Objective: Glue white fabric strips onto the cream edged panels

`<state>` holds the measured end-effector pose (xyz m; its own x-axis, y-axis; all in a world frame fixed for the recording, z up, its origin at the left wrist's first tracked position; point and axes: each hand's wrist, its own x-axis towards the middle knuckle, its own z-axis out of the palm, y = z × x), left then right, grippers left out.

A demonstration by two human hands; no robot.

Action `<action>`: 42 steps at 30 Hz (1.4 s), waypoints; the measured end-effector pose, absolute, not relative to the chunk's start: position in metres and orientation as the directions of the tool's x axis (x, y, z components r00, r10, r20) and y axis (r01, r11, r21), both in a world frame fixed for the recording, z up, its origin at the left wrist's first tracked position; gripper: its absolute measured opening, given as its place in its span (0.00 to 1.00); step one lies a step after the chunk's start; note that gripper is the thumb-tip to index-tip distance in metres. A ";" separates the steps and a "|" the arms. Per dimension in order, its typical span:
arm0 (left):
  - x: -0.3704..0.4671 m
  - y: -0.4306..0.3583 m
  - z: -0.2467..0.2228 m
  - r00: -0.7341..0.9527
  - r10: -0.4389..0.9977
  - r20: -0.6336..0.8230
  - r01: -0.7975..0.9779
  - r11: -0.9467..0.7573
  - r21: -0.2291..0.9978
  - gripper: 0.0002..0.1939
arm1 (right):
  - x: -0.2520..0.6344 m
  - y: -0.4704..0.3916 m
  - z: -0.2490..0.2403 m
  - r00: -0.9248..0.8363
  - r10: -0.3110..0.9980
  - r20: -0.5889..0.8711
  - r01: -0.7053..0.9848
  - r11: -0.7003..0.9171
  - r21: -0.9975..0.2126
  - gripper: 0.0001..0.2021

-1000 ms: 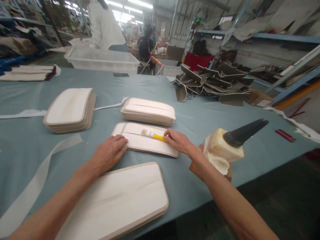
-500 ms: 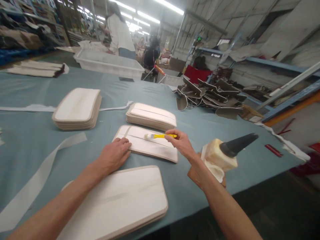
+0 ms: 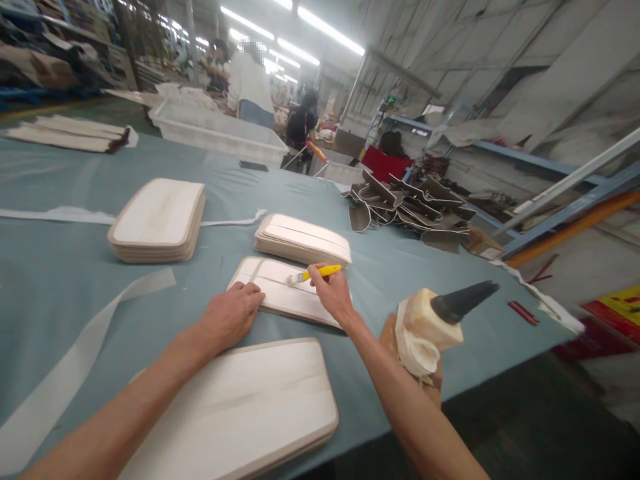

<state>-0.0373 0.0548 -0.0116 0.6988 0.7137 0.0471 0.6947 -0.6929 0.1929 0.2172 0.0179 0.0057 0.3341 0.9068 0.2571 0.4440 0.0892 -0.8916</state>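
My right hand [image 3: 332,291] grips a yellow-handled paintbrush [image 3: 329,271]; its pale bristles meet the top of a white panel with a beige border [image 3: 280,292]. A dark lengthwise line and a greyish cross stripe mark that panel. My left hand [image 3: 236,312] lies on the panel's near left corner, fingers stretched out over the edge. Behind it sits a stack of similar narrow panels [image 3: 305,235]. Closer to me is a stack of larger white panels [image 3: 250,400], partly covered by my left forearm.
Right of my right arm stands a glue-smeared container with a black cone nozzle [image 3: 463,301]. Another panel stack [image 3: 157,217] is at left, near a loose white strip [image 3: 95,347]. Dark grey pieces [image 3: 413,207] are heaped at the back right. A white bin [image 3: 220,130] and people stand beyond.
My right hand has moved left over the panel, and the brush handle is now tilted up more steeply. The left hand stays on the panel's corner. The camera view has shifted slightly.
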 end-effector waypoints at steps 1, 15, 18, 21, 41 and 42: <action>-0.037 0.055 -0.012 0.696 0.717 0.049 0.696 -0.690 0.199 0.19 | 0.217 0.018 0.006 0.340 0.904 0.258 0.440 0.090 -0.894 0.18; -0.038 0.053 -0.012 0.681 0.730 0.053 0.702 -0.672 0.236 0.18 | 0.154 0.049 -0.006 0.422 0.893 0.155 0.291 0.028 -0.956 0.16; -0.037 0.051 -0.009 0.684 0.729 0.032 0.707 -0.673 0.216 0.18 | 0.152 0.052 -0.014 0.427 0.887 0.175 0.417 -0.022 -0.909 0.14; -0.035 0.050 -0.006 0.685 0.729 0.002 0.714 -0.672 0.193 0.20 | 0.160 0.049 -0.018 0.439 0.879 0.187 0.469 -0.046 -0.882 0.13; -0.034 0.059 0.000 0.688 0.723 -0.055 0.722 -0.676 0.145 0.29 | 0.313 -0.037 -0.020 0.579 0.803 0.142 0.444 -0.164 -0.881 0.14; -0.036 0.061 -0.002 0.698 0.714 -0.055 0.713 -0.687 0.140 0.29 | 0.320 -0.039 -0.020 0.583 0.801 0.137 0.441 -0.170 -0.881 0.14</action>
